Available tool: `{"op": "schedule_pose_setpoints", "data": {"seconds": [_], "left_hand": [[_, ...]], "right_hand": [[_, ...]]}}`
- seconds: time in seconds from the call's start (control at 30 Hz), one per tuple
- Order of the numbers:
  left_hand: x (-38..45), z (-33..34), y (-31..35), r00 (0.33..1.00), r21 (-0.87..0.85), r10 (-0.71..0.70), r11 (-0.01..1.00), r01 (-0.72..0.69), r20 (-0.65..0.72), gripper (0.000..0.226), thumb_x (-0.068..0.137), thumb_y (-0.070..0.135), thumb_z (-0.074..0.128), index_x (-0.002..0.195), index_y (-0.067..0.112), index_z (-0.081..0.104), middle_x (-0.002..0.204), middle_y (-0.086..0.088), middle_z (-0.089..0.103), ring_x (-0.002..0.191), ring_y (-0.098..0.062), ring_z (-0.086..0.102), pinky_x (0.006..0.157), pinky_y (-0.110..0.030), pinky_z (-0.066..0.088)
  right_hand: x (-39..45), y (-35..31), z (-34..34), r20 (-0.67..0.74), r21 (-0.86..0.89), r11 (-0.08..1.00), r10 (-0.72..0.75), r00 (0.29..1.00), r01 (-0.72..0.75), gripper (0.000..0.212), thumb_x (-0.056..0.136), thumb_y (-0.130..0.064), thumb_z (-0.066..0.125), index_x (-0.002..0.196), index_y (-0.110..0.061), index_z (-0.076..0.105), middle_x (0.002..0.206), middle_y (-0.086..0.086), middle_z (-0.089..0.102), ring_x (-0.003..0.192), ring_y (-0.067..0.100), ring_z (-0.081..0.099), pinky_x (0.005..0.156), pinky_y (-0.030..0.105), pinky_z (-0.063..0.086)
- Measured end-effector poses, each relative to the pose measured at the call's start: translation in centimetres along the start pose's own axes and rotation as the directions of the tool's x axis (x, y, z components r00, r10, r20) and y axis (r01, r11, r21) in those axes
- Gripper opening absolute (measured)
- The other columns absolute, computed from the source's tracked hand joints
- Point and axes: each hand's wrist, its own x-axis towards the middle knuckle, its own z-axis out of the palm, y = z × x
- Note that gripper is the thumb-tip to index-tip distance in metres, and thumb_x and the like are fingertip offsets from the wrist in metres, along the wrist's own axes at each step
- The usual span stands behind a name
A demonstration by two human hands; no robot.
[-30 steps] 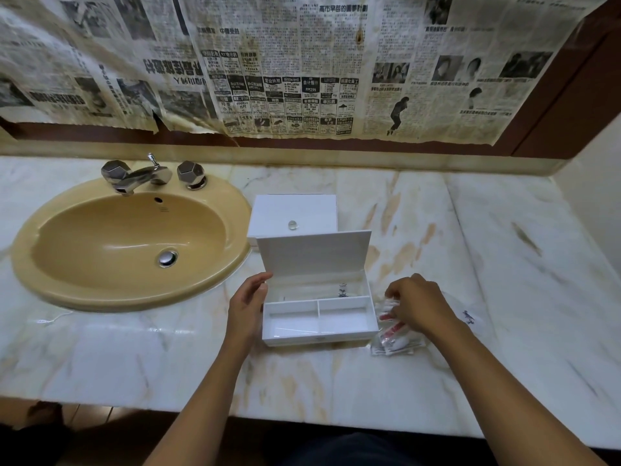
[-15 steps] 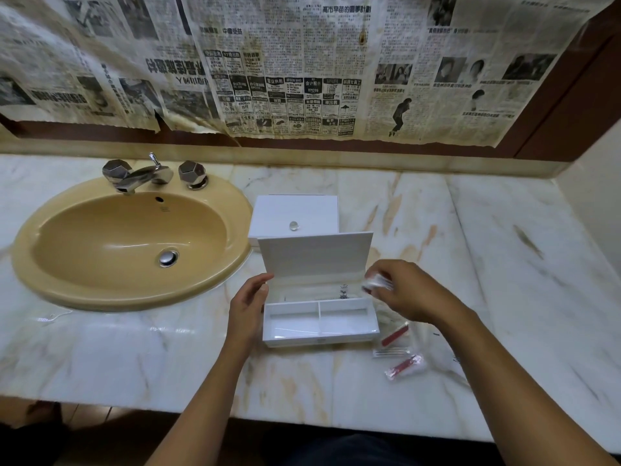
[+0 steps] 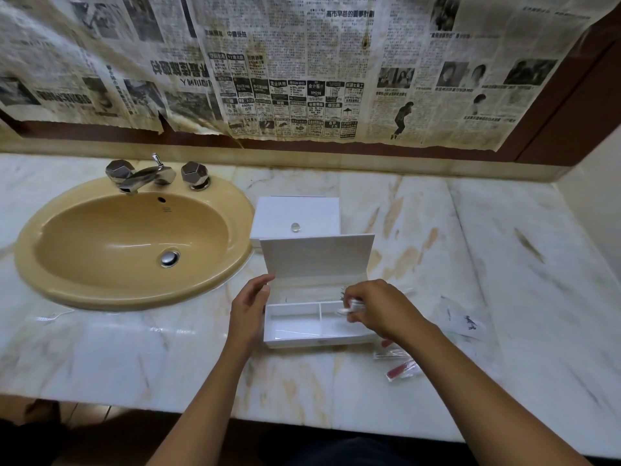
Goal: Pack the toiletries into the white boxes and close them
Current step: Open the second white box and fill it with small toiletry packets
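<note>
A white box (image 3: 292,327) with two front compartments stands open on the marble counter, its lid (image 3: 317,255) upright. My left hand (image 3: 248,307) rests against the box's left side with straight fingers. My right hand (image 3: 376,309) hovers over the right compartment and pinches a small clear-wrapped toiletry packet (image 3: 349,309). Behind the open box sits a second white box (image 3: 297,216), closed, with a small round knob on its lid. Two wrapped packets with red contents (image 3: 400,364) lie on the counter to the right of the open box.
A tan oval sink (image 3: 131,243) with chrome taps (image 3: 148,176) takes up the left of the counter. A clear plastic wrapper with a small dark print (image 3: 467,322) lies at right. The counter's front edge (image 3: 302,422) runs just below my forearms. Newspaper covers the wall behind.
My right hand lifted a wrapped packet from the pile at the right and carried it left, down over the box's right compartment. The left hand stayed at the box's side.
</note>
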Motion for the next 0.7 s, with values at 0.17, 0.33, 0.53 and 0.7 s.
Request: {"op": "schedule_pose_setpoints", "data": {"seconds": [0.17, 0.33, 0.53, 0.7], "left_hand": [[0.1, -0.1, -0.3, 1.0, 0.012, -0.004, 1.0, 0.004, 0.004, 0.023, 0.098, 0.012, 0.05, 0.111, 0.022, 0.067, 0.115, 0.006, 0.067, 0.108, -0.007, 0.061, 0.09, -0.024, 0.048], [0.0, -0.1, -0.1, 1.0, 0.025, 0.005, 1.0, -0.005, 0.004, 0.024, 0.098, 0.012, 0.05, 0.107, 0.026, 0.067, 0.114, 0.008, 0.066, 0.106, -0.003, 0.061, 0.092, -0.026, 0.049], [0.2, -0.1, -0.2, 1.0, 0.031, 0.005, 1.0, -0.005, -0.001, 0.024, 0.098, 0.012, 0.051, 0.104, 0.029, 0.068, 0.112, 0.008, 0.068, 0.108, -0.01, 0.061, 0.097, -0.039, 0.049], [0.2, -0.1, -0.1, 1.0, 0.047, 0.005, 0.999, -0.005, -0.004, 0.024, 0.098, 0.013, 0.051, 0.104, 0.031, 0.067, 0.113, 0.009, 0.067, 0.109, -0.009, 0.06, 0.1, -0.04, 0.048]], "right_hand": [[0.3, 0.0, 0.2, 0.063, -0.016, 0.999, 0.039, 0.997, -0.038, 0.027, 0.074, -0.03, 0.08, 0.097, -0.024, 0.068, 0.102, -0.001, 0.059, 0.075, 0.019, 0.058, 0.042, 0.017, 0.041], [-0.1, 0.6, -0.2, 0.026, -0.008, 1.0, -0.015, 1.0, 0.015, 0.021, 0.078, -0.028, 0.064, 0.099, -0.025, 0.064, 0.095, -0.006, 0.057, 0.08, 0.015, 0.058, 0.047, 0.017, 0.039], [0.4, 1.4, -0.4, -0.012, -0.099, 0.994, -0.053, 0.999, 0.052, 0.034, 0.089, -0.012, 0.047, 0.118, -0.022, 0.062, 0.117, 0.0, 0.063, 0.101, 0.02, 0.057, 0.09, 0.027, 0.038], [0.7, 2.0, -0.5, -0.044, -0.092, 0.996, -0.015, 0.999, 0.011, 0.033, 0.095, -0.014, 0.045, 0.121, -0.029, 0.057, 0.115, 0.005, 0.067, 0.104, 0.026, 0.059, 0.09, 0.034, 0.047]]}}
